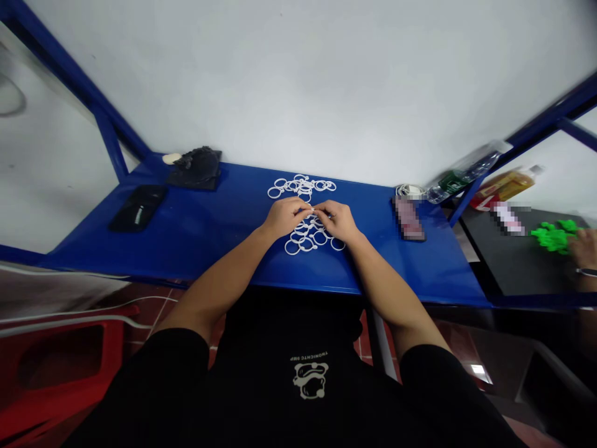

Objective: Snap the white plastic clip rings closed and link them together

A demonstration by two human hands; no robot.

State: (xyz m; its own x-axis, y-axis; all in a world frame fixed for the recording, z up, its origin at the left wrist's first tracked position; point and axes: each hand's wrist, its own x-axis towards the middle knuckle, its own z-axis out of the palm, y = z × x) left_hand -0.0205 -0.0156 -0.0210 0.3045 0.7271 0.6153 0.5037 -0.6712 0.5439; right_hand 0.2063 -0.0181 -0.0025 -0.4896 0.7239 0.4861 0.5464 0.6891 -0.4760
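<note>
White rings (293,247), each with a small knob, lie in a loose pile on the blue table just under and in front of my hands. Behind my fingers is a second cluster of white rings (305,185). My left hand (285,216) and my right hand (336,219) meet between the two groups, thumbs and forefingers pinched together. A small white piece shows at their fingertips and looks like part of a white ring; most of it is hidden by the fingers.
A black pouch (138,208) and a dark crumpled bag (196,171) lie to the left. On the right are a phone (409,218), a coiled white cable (410,190) and a clear bottle (466,172). Beyond the blue frame, another person's hand (585,247) touches green pieces (554,236).
</note>
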